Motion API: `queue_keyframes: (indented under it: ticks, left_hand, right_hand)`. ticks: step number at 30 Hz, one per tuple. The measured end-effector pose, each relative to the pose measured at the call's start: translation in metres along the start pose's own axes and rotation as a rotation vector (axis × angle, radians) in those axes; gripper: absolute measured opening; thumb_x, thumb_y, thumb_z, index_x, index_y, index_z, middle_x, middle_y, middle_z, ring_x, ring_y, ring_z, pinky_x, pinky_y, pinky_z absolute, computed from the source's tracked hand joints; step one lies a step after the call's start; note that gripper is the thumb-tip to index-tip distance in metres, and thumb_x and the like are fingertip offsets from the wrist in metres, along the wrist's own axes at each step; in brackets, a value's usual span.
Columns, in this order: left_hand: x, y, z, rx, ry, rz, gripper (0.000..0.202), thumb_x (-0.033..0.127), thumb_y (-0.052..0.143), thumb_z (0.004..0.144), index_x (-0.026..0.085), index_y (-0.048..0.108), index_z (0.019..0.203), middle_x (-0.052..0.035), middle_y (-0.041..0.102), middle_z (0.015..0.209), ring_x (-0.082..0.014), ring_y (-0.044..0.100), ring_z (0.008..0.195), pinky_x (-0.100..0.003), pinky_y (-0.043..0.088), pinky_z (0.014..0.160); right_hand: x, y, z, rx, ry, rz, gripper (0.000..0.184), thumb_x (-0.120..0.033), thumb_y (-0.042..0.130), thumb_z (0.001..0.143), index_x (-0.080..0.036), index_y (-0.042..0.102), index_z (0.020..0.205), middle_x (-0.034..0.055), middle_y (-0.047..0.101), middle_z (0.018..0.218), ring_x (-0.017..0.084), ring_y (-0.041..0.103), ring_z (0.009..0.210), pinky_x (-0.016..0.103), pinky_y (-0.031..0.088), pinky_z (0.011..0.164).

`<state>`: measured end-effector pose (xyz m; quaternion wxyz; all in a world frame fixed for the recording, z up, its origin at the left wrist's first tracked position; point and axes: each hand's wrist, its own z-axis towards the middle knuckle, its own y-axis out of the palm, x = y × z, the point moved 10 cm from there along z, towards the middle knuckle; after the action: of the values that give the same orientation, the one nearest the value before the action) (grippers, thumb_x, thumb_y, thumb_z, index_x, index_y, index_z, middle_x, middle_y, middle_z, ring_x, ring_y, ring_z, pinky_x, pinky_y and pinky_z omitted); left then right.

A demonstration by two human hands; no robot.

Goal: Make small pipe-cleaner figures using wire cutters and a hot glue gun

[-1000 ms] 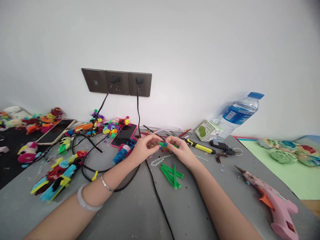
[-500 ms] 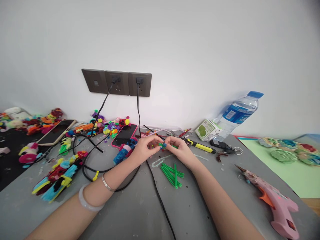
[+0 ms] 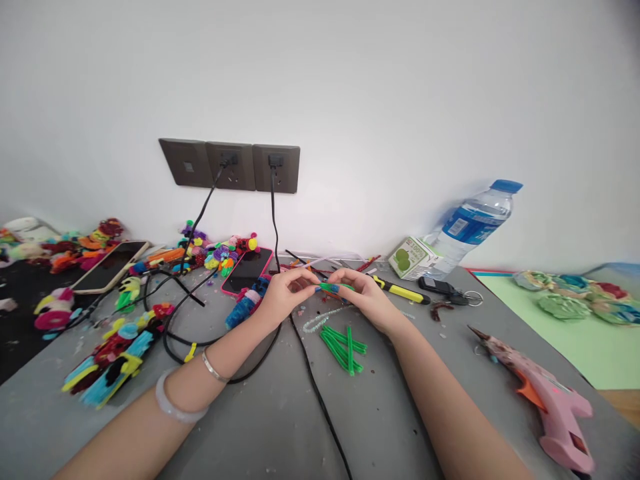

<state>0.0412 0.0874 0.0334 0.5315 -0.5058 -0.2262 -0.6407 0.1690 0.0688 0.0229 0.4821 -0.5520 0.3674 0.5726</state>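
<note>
My left hand (image 3: 286, 295) and my right hand (image 3: 367, 298) meet over the grey table (image 3: 280, 413), fingertips pinched together on a short green pipe-cleaner piece (image 3: 334, 288). Each hand grips one end of it, a little above the tabletop. Just below the hands lies a small heap of cut green pipe-cleaner pieces (image 3: 343, 346). A string of pale beads (image 3: 320, 319) lies under the hands. My left wrist carries a pale bangle and a thin bracelet.
Black cables (image 3: 200, 320) run from wall sockets (image 3: 233, 165) across the table. A pink glue gun (image 3: 543, 400) lies at right, a water bottle (image 3: 467, 230), small carton (image 3: 413, 257), yellow-handled tool (image 3: 400, 291) and keys behind. Two phones (image 3: 247, 270) and colourful pipe-cleaner figures (image 3: 110, 357) crowd the left.
Both hands have stayed in place, only shifting their fingers slightly on the green piece. The view has drifted a little to the right.
</note>
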Motion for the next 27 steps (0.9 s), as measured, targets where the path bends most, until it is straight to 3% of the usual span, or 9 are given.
queue_keyframes:
  ticks: [13, 21, 27]
  left_hand:
    - [-0.0098, -0.0031, 0.0017, 0.043, -0.067, -0.183, 0.015, 0.028, 0.066, 0.078, 0.014, 0.065, 0.085, -0.0044, 0.066, 0.083, -0.0142, 0.061, 0.076, -0.024, 0.049, 0.069]
    - [-0.0094, -0.0045, 0.0025, 0.061, -0.084, -0.202, 0.017, 0.029, 0.068, 0.076, 0.014, 0.065, 0.083, -0.0045, 0.066, 0.082, -0.0143, 0.062, 0.075, -0.024, 0.049, 0.068]
    - [-0.0082, -0.0038, 0.0022, 0.054, -0.095, -0.179, 0.019, 0.031, 0.068, 0.076, 0.013, 0.065, 0.082, -0.0049, 0.066, 0.082, -0.0139, 0.06, 0.072, -0.024, 0.048, 0.066]
  right_hand:
    - [-0.0005, -0.0056, 0.0005, 0.028, -0.029, 0.007, 0.025, -0.043, 0.069, 0.079, -0.019, 0.062, 0.083, 0.0003, 0.06, 0.081, 0.014, 0.053, 0.073, 0.027, 0.042, 0.07]
    - [0.0007, -0.0072, 0.0012, 0.055, -0.041, -0.029, 0.029, -0.046, 0.071, 0.076, -0.019, 0.062, 0.084, -0.0027, 0.053, 0.067, 0.012, 0.047, 0.062, 0.026, 0.038, 0.061]
    - [-0.0028, -0.0079, 0.0005, 0.063, -0.055, -0.096, 0.029, -0.047, 0.068, 0.078, -0.019, 0.063, 0.083, -0.0015, 0.054, 0.069, 0.013, 0.047, 0.064, 0.026, 0.039, 0.062]
